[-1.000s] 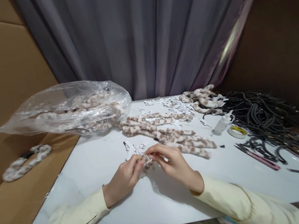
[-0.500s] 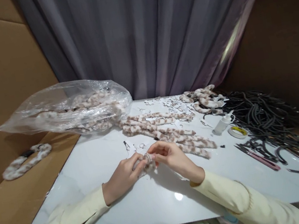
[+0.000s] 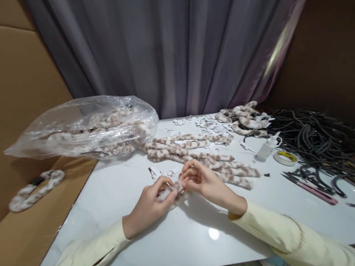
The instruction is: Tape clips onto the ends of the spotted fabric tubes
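Note:
Between my hands, over the middle of the white table, is a short piece of spotted brown-and-white plush tube [image 3: 179, 199]. My left hand [image 3: 150, 203] is closed around it, thumb and fingers pinching its near end. The fingertips of my right hand [image 3: 202, 183] pinch the same piece from the other side; fingers hide much of it. Just behind lie several long spotted plush strips [image 3: 198, 154], and a few small metal rings [image 3: 170, 173] rest beside a small dark clip-like piece [image 3: 152, 173].
A clear plastic bag [image 3: 96, 133] of plush pieces lies back left. On cardboard at left sits a plush loop [image 3: 37, 190]. To the right are a glue bottle [image 3: 266, 147], a tape roll [image 3: 285, 158], pink-handled scissors or tweezers [image 3: 312, 190] and black tubes [image 3: 317, 136].
My right hand has shifted slightly and its fingers are curled closer over the plush piece. The left hand has turned a little around it. The whole view has shifted slightly.

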Demonstrator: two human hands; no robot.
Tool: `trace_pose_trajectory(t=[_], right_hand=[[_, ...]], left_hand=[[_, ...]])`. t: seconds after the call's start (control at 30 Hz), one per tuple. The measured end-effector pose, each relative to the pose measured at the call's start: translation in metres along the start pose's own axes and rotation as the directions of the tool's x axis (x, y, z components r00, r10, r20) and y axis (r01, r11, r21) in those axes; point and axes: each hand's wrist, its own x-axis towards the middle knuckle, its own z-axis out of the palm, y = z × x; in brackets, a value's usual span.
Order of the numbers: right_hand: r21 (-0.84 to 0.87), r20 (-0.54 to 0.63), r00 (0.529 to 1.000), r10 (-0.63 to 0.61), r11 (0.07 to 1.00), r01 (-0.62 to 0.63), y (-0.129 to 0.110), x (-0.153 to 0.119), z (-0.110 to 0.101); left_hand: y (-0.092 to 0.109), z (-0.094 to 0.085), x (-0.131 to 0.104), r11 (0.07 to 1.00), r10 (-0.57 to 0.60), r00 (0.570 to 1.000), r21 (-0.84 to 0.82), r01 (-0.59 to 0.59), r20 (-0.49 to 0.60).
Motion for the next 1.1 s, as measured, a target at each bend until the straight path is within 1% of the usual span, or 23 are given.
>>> trace_pose_trajectory(t=[0.1, 0.17, 0.3, 0.37, 0.43, 0.53, 0.63, 0.7, 0.73, 0.8, 0.83, 0.9, 0.97, 1.0, 1.07, 1.1], right_hand=[[-0.001, -0.042, 0.999, 0.022, 1.0, -0.022, -0.007, 0.002, -0.008], [-0.022, -0.033, 0.998, 0.063, 0.998, -0.063, -0.011, 0.003, -0.011], [-0.128, 0.038, 0.985, 0.171, 0.978, -0.164, -0.011, 0.002, -0.008], [-0.169, 0.062, 0.98, 0.189, 0.97, -0.176, -0.009, 0.002, -0.004], [-0.211, 0.064, 0.983, 0.172, 0.965, -0.155, -0.007, 0.002, -0.001], [-0.294, 0.026, 0.991, 0.129, 0.949, -0.115, -0.006, 0.003, -0.003], [-0.363, -0.036, 0.997, 0.063, 0.929, -0.072, -0.004, 0.005, -0.007], [-0.414, -0.087, 0.996, -0.017, 0.91, -0.021, -0.004, 0.005, -0.01], [-0.453, -0.103, 0.992, -0.077, 0.891, 0.022, -0.005, 0.005, -0.011], [-0.55, -0.091, 0.97, -0.224, 0.824, 0.138, -0.009, 0.005, -0.011], [-0.595, -0.062, 0.954, -0.294, 0.778, 0.201, -0.013, 0.005, -0.011], [-0.657, 0.025, 0.914, -0.406, 0.682, 0.321, -0.022, 0.006, -0.011], [-0.691, 0.119, 0.859, -0.498, 0.58, 0.432, -0.03, 0.01, -0.012], [-0.699, 0.164, 0.824, -0.542, 0.526, 0.485, -0.033, 0.012, -0.013], [-0.701, 0.233, 0.752, -0.617, 0.429, 0.569, -0.037, 0.017, -0.015], [-0.701, 0.254, 0.723, -0.642, 0.393, 0.595, -0.038, 0.019, -0.016]], left_hand=[[0.0, -0.001, 0.001, 0.991, -0.087, 0.996, -0.097, 0.088, 0.017], [0.0, -0.001, 0.002, 0.978, -0.121, 0.992, -0.166, 0.125, 0.032], [0.003, 0.001, 0.001, 0.969, -0.128, 0.991, -0.208, 0.135, 0.044], [0.004, 0.001, 0.001, 0.97, -0.121, 0.991, -0.204, 0.13, 0.055], [0.006, 0.0, 0.002, 0.974, -0.115, 0.991, -0.186, 0.126, 0.068], [0.007, -0.001, 0.002, 0.972, -0.126, 0.989, -0.19, 0.14, 0.083], [0.004, -0.001, 0.003, 0.934, -0.17, 0.979, -0.296, 0.198, 0.116], [0.002, -0.001, 0.003, 0.881, -0.206, 0.966, -0.399, 0.252, 0.157], [0.002, -0.001, 0.004, 0.852, -0.221, 0.96, -0.445, 0.277, 0.175], [0.003, -0.003, 0.007, 0.815, -0.25, 0.949, -0.488, 0.313, 0.191], [0.005, -0.005, 0.01, 0.815, -0.26, 0.945, -0.479, 0.325, 0.199], [0.012, -0.009, 0.02, 0.847, -0.274, 0.937, -0.406, 0.342, 0.218], [0.021, -0.014, 0.034, 0.887, -0.259, 0.939, -0.331, 0.323, 0.225], [0.026, -0.016, 0.041, 0.9, -0.236, 0.948, -0.319, 0.296, 0.215], [0.033, -0.019, 0.057, 0.909, -0.185, 0.969, -0.345, 0.232, 0.166], [0.035, -0.019, 0.064, 0.904, -0.174, 0.976, -0.371, 0.211, 0.132]])
